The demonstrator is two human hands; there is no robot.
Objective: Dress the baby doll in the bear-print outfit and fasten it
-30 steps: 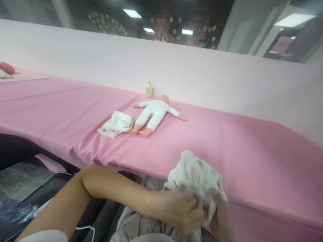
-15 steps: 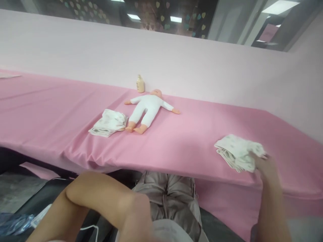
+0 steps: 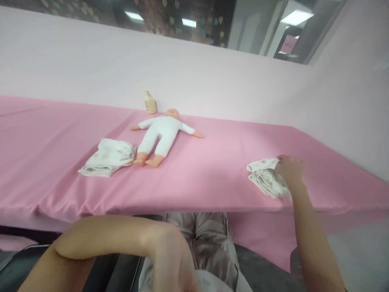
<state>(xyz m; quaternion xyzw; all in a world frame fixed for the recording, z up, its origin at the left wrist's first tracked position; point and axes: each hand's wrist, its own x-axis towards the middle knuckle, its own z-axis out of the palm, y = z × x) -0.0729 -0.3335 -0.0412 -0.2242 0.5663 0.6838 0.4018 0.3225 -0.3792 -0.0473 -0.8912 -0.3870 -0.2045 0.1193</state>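
Note:
On the right of the pink-covered table, my right hand [image 3: 290, 170] has its fingers closed on the upper edge of a folded white printed cloth [image 3: 267, 178], whose rolled layers show at the front. My left hand [image 3: 174, 259] hangs bent over my lap at the bottom; its fingers are blurred and run out of view. Left of centre, a baby doll [image 3: 162, 132] in a white suit lies on its back with arms spread. Beside the doll's feet rests a second folded white cloth [image 3: 107, 157].
A pale yellow pump bottle [image 3: 150, 103] stands against the white wall behind the doll's head. The pink table cover [image 3: 212, 178] hangs over the front edge in wrinkles. A window [image 3: 206, 24] runs along the top, and a black seat lies below at left.
The view has turned to the right, shifting everything leftward. My right hand has moved onto the top of the right cloth, whose upper layer now looks drawn back. My left hand stays low.

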